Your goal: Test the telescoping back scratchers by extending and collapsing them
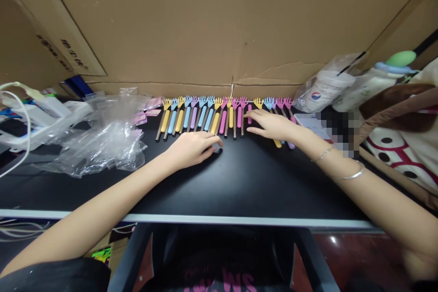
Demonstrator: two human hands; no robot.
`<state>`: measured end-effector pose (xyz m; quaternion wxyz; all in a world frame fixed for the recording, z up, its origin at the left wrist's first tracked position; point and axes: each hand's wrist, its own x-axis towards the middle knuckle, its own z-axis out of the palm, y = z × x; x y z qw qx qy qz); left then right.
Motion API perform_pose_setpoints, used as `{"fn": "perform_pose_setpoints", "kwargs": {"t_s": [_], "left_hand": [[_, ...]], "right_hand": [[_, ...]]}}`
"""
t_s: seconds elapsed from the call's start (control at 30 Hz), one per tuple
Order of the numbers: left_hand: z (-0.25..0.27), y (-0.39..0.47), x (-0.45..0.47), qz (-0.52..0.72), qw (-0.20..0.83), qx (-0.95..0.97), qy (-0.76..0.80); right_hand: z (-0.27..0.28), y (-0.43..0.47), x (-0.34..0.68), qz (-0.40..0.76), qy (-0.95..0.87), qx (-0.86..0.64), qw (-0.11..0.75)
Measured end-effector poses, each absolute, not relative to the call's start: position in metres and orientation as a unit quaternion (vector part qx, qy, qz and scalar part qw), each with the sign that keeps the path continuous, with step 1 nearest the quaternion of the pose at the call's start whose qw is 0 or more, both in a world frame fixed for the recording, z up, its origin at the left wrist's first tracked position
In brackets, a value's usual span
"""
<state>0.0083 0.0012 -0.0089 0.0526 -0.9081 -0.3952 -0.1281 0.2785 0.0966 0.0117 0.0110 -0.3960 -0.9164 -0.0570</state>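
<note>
A row of back scratchers with hand-shaped heads in yellow, blue, purple and pink lies side by side on the black table, heads toward the cardboard wall. My left hand [195, 148] rests just in front of the row, fingers loosely bent and apart, with nothing visible in it. The nearest piece is a yellow back scratcher [215, 124]. My right hand [270, 125] reaches over the right part of the row with its fingers stretched out. Its fingertips are by a pink back scratcher [249, 114]. Parts of a few yellow, blue and purple ones are hidden under this hand.
Crumpled clear plastic bags [112, 141] and a white power strip [51, 121] with cables lie at the left. To the right are a phone [313, 125], a bagged Pepsi cup [325, 91], a bottle [383, 80] and a plush-looking bag [404, 146]. A cardboard wall [171, 27] stands behind.
</note>
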Motion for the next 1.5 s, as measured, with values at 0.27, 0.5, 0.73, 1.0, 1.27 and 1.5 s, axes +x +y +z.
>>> {"fn": "perform_pose_setpoints", "kwargs": {"t_s": [0.27, 0.5, 0.73, 1.0, 1.27, 1.5], "left_hand": [[-0.01, 0.005, 0.006, -0.145, 0.027, -0.907, -0.395], [-0.009, 0.006, 0.006, -0.13, 0.012, -0.915, -0.382], [-0.008, 0.005, 0.007, -0.112, 0.007, -0.916, -0.384], [-0.006, 0.001, 0.009, -0.106, 0.038, -0.918, -0.379], [-0.007, 0.001, 0.008, -0.111, 0.038, -0.921, -0.371], [-0.008, 0.001, 0.008, -0.114, 0.025, -0.924, -0.365]], "right_hand": [[-0.009, 0.096, 0.276, -0.075, -0.913, -0.4, 0.027], [0.005, 0.072, 0.274, -0.113, -0.902, -0.416, 0.009], [0.018, 0.049, 0.267, -0.125, -0.911, -0.394, -0.016], [0.025, 0.012, 0.263, -0.098, -0.935, -0.341, 0.004], [0.029, 0.002, 0.269, 0.012, -0.944, -0.328, 0.017], [0.019, 0.009, 0.27, -0.044, -0.93, -0.365, 0.008]]}}
